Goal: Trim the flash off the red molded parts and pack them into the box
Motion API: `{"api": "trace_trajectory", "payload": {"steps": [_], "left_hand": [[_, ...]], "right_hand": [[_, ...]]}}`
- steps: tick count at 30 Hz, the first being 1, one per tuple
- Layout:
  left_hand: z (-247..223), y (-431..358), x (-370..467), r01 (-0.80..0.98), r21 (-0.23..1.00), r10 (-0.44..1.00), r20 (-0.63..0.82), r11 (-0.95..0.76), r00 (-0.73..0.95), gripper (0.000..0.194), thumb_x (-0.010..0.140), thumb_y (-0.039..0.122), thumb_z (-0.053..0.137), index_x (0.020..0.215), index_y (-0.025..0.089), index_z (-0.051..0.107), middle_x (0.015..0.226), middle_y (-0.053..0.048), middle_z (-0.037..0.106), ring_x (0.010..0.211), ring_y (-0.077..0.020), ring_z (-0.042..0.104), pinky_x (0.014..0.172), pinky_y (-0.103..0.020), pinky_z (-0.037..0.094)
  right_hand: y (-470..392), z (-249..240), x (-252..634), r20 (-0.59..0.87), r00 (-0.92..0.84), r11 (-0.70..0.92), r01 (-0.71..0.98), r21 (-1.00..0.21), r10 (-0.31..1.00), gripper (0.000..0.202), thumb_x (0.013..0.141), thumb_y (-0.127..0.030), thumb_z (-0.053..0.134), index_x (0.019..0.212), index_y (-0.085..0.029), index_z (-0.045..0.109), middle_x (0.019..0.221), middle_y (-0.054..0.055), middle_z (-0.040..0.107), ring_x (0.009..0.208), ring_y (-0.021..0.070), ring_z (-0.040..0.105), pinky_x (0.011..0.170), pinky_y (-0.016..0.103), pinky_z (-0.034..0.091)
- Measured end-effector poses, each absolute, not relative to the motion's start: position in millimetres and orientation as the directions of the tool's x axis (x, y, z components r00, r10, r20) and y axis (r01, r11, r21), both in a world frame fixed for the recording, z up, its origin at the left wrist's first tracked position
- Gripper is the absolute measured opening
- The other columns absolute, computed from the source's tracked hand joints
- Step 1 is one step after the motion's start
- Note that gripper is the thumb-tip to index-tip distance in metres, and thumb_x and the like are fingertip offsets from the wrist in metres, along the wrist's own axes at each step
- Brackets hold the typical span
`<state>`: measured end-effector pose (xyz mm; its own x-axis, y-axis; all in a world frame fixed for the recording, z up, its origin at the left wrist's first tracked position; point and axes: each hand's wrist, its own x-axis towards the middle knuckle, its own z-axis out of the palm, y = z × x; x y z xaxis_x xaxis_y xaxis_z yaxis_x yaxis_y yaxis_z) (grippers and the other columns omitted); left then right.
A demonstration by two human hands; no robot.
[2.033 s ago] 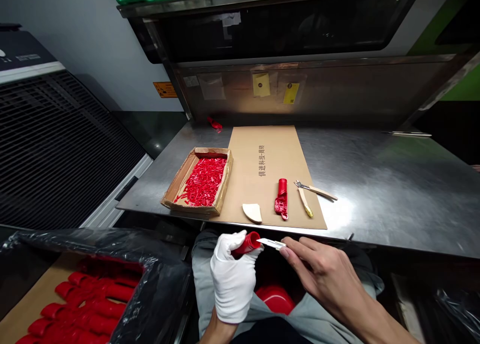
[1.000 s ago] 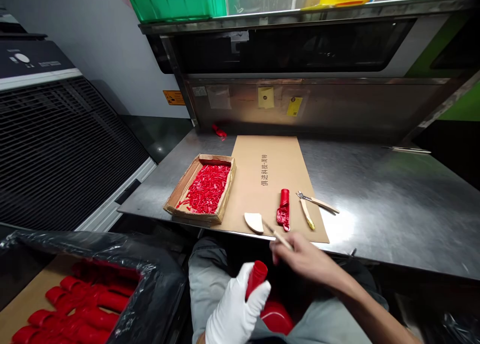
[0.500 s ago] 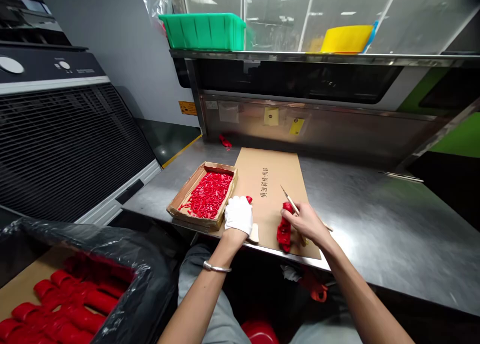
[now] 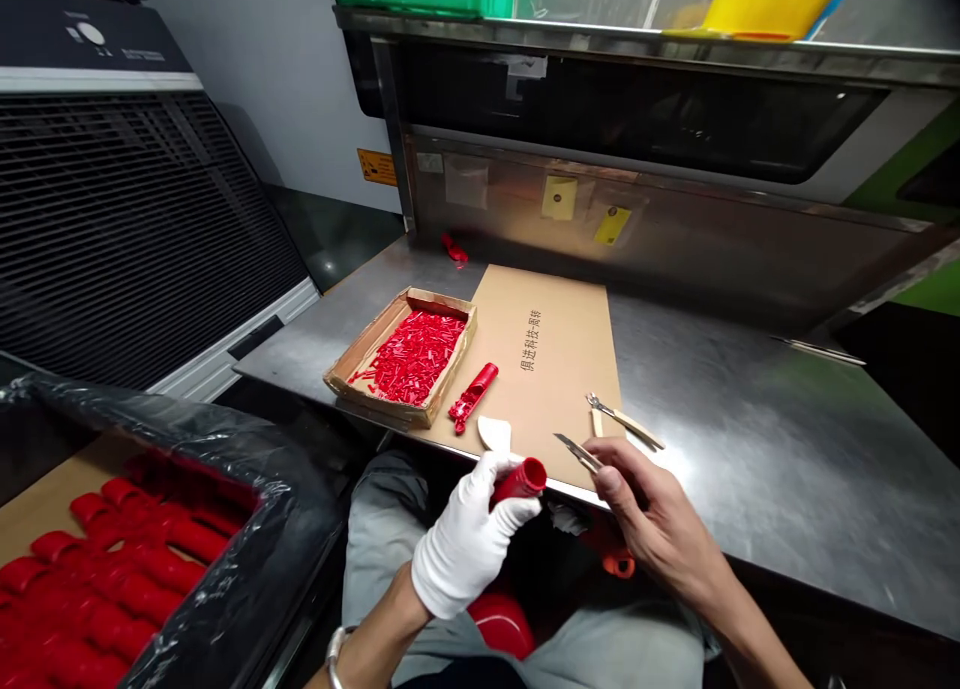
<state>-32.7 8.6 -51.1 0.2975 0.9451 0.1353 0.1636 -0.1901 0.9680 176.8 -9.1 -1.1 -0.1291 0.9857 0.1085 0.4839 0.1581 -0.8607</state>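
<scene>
My left hand (image 4: 469, 539), in a white glove, is closed around a red tubular part (image 4: 520, 482) in front of the table edge. My bare right hand (image 4: 649, 504) grips a thin-bladed knife (image 4: 579, 454), its tip pointing left toward the part. Another red part (image 4: 473, 397) lies on the brown cardboard sheet (image 4: 555, 339), beside a white piece (image 4: 495, 433). A pair of pliers (image 4: 630, 424) rests on the sheet's right edge. To the left, a shallow cardboard box (image 4: 360, 401) holds many small red pieces.
A black-lined bin (image 4: 300, 514) with several red parts stands at the lower left. Small red scraps (image 4: 454, 250) lie at the table's back. Thin tools (image 4: 817, 350) lie at the right. Above the table runs a metal shelf (image 4: 600, 51) with green and yellow containers.
My left hand has come toward me and now holds a red part. My right hand has moved nearer with the knife. The pliers and another red part now show on the sheet. The view has tilted down.
</scene>
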Motion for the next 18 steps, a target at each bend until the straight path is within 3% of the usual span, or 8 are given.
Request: {"api": "trace_trajectory", "payload": {"steps": [3, 5, 10, 18], "left_hand": [[-57.7, 5.4, -48.8, 0.152, 0.961, 0.935, 0.176, -0.231, 0.307, 0.018, 0.092, 0.031, 0.055, 0.107, 0.022, 0.059, 0.095, -0.005, 0.067, 0.084, -0.0190, 0.064, 0.081, -0.032, 0.050], [-59.2, 3.2, -54.1, 0.141, 0.957, 0.929, 0.201, -0.254, 0.309, 0.018, 0.093, 0.031, 0.053, 0.106, 0.022, 0.060, 0.094, -0.005, 0.067, 0.083, -0.0187, 0.064, 0.080, -0.031, 0.050], [-61.2, 0.1, -57.1, 0.133, 0.945, 0.926, 0.252, -0.298, 0.283, 0.018, 0.092, 0.032, 0.052, 0.104, 0.022, 0.061, 0.094, -0.006, 0.066, 0.083, -0.0191, 0.064, 0.080, -0.030, 0.051], [-65.0, 0.0, -58.0, 0.175, 0.950, 0.957, 0.230, -0.260, 0.176, 0.021, 0.090, 0.032, 0.055, 0.106, 0.021, 0.062, 0.096, -0.007, 0.068, 0.086, -0.0215, 0.065, 0.082, -0.034, 0.052]], "right_hand": [[-18.4, 2.7, 185.9, 0.242, -0.232, 0.335, 0.655, -0.678, 0.942, 0.020, 0.102, -0.035, 0.047, 0.105, -0.023, 0.063, 0.081, 0.002, 0.061, 0.065, 0.0142, 0.056, 0.059, 0.026, 0.042], [-22.3, 5.1, 186.4, 0.256, -0.318, 0.408, 0.719, -0.562, 0.913, 0.019, 0.103, -0.031, 0.046, 0.105, -0.024, 0.064, 0.079, 0.001, 0.059, 0.062, 0.0135, 0.055, 0.060, 0.026, 0.041], [-21.0, 11.4, 176.1, 0.262, -0.404, 0.472, 0.828, -0.304, 0.876, 0.026, 0.104, -0.033, 0.042, 0.105, -0.023, 0.065, 0.070, 0.000, 0.052, 0.053, 0.0130, 0.048, 0.051, 0.028, 0.033], [-20.5, 10.5, 169.3, 0.287, -0.418, 0.484, 0.847, -0.219, 0.862, 0.029, 0.105, -0.036, 0.039, 0.103, -0.024, 0.066, 0.067, -0.001, 0.049, 0.047, 0.0122, 0.045, 0.046, 0.028, 0.028]]}}
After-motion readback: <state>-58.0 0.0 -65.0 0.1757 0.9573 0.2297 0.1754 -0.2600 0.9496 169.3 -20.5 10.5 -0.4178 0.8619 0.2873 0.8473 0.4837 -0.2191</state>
